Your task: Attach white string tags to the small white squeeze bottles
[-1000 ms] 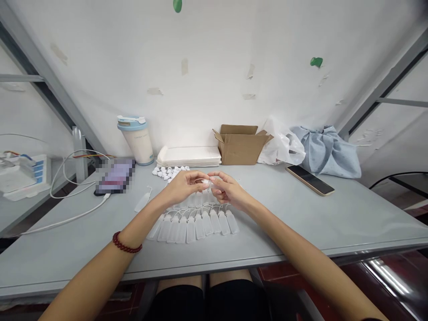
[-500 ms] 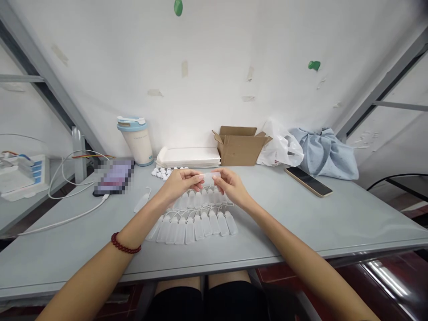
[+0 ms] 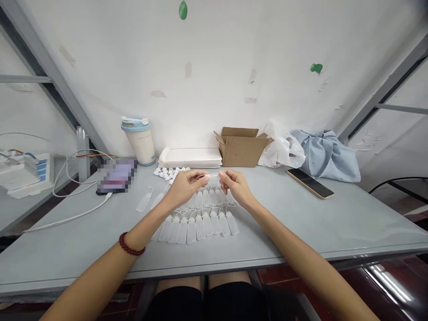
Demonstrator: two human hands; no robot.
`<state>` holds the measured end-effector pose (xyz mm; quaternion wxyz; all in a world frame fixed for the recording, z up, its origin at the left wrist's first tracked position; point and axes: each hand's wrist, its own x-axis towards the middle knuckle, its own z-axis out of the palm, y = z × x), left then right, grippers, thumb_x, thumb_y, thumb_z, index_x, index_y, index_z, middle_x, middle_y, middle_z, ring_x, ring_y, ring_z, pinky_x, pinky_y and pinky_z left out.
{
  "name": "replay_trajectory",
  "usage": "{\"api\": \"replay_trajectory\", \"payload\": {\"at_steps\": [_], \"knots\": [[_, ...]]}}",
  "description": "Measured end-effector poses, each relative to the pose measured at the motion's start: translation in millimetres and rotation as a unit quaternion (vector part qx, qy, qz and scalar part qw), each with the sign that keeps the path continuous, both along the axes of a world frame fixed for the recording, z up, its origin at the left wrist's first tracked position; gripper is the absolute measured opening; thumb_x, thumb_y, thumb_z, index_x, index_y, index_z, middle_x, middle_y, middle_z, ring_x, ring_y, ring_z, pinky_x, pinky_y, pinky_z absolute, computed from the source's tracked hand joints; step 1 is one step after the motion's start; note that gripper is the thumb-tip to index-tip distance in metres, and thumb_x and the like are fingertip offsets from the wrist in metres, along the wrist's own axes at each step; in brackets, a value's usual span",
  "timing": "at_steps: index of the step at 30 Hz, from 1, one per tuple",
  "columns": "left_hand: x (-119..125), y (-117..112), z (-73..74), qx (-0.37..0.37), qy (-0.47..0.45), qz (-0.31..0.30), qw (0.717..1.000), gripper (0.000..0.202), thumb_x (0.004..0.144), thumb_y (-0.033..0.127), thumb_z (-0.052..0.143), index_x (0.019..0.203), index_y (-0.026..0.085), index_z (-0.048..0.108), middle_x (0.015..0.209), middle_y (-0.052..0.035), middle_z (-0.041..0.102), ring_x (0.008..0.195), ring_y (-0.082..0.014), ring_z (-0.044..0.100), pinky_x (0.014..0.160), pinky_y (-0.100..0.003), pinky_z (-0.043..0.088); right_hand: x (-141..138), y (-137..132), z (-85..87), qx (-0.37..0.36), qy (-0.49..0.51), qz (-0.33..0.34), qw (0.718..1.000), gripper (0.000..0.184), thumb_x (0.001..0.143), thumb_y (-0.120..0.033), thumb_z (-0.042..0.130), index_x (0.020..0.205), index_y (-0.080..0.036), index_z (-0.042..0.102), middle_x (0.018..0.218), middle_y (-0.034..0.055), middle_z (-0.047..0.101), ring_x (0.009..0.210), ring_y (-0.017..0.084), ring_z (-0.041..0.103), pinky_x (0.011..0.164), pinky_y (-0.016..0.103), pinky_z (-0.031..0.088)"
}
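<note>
Between the fingertips of both hands, above the table, is a small translucent bottle (image 3: 214,175), seen nearly edge-on and mostly hidden by fingers. My left hand (image 3: 187,186) is closed in a pinch on one end, and a thin white tube curves out by its fingers. Pinching the other end is my right hand (image 3: 235,183), also closed. Below them lie two rows of similar flat, translucent bottles (image 3: 191,231) with thin bent white tubes. One bottle (image 3: 143,203) lies apart on the left. Behind my left hand is a pile of small white caps (image 3: 170,172).
Along the wall stand a tumbler (image 3: 140,142), a white stack (image 3: 190,157), an open cardboard box (image 3: 242,150), a plastic bag (image 3: 282,149) and a blue cloth bag (image 3: 329,156). A phone (image 3: 310,183) lies right; a cabled phone (image 3: 117,177) lies left on the grey table (image 3: 267,249).
The held bottle has turned from its broad face to nearly edge-on between the fingers. Both hands stay close together, and the view has shifted slightly.
</note>
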<state>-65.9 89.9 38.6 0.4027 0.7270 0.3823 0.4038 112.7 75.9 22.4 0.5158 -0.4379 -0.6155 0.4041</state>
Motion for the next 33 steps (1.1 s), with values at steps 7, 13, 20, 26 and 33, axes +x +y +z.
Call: {"api": "replay_trajectory", "payload": {"at_steps": [7,13,20,26,33], "knots": [[-2.5,0.9,7.8,-0.079,0.039,-0.031,0.996,0.032,0.079,0.044,0.057,0.071,0.014,0.064,0.071,-0.0061,0.067,0.062,-0.0154,0.062,0.062,-0.028,0.051,-0.4,-2.0,0.2,0.018,-0.008,0.006,1.000,0.032,0.080,-0.048,0.053,0.083,-0.016,0.056,0.054,-0.0050,0.045,0.044,0.008,0.041,0.047,0.024,0.034],[-1.4,-0.9,2.8,-0.007,0.046,-0.022,0.999,0.027,0.079,0.040,0.057,0.081,0.014,0.063,0.068,-0.0030,0.063,0.064,-0.0156,0.060,0.065,-0.027,0.048,-0.2,-1.1,-1.7,0.018,-0.003,-0.005,1.000,0.030,0.080,-0.047,0.053,0.079,-0.017,0.056,0.051,-0.0056,0.043,0.043,0.008,0.040,0.046,0.024,0.033],[2.0,-5.1,-5.5,0.277,0.129,0.016,0.952,0.018,0.086,0.026,0.048,0.085,0.015,0.062,0.078,-0.0064,0.063,0.069,-0.0151,0.054,0.064,-0.026,0.043,-0.8,-1.4,1.1,-0.039,0.088,0.023,0.995,0.036,0.074,-0.050,0.061,0.062,-0.018,0.048,0.050,-0.0060,0.038,0.040,0.006,0.038,0.041,0.023,0.033],[5.3,-8.7,-6.3,0.278,0.092,0.030,0.956,0.017,0.086,0.026,0.049,0.085,0.016,0.062,0.078,-0.0049,0.064,0.068,-0.0143,0.056,0.064,-0.025,0.046,-0.4,-1.6,3.6,-0.069,0.139,0.025,0.988,0.041,0.069,-0.052,0.065,0.058,-0.018,0.045,0.048,-0.0074,0.036,0.039,0.005,0.037,0.040,0.021,0.033],[3.7,-9.7,3.5,0.091,0.148,0.004,0.985,0.029,0.089,0.037,0.042,0.079,0.017,0.061,0.071,-0.0016,0.064,0.064,-0.0147,0.059,0.061,-0.025,0.045,0.1,0.1,-0.3,-0.010,0.089,0.020,0.996,0.032,0.074,-0.048,0.061,0.077,-0.017,0.058,0.052,-0.0065,0.045,0.041,0.007,0.043,0.043,0.022,0.036]]}}
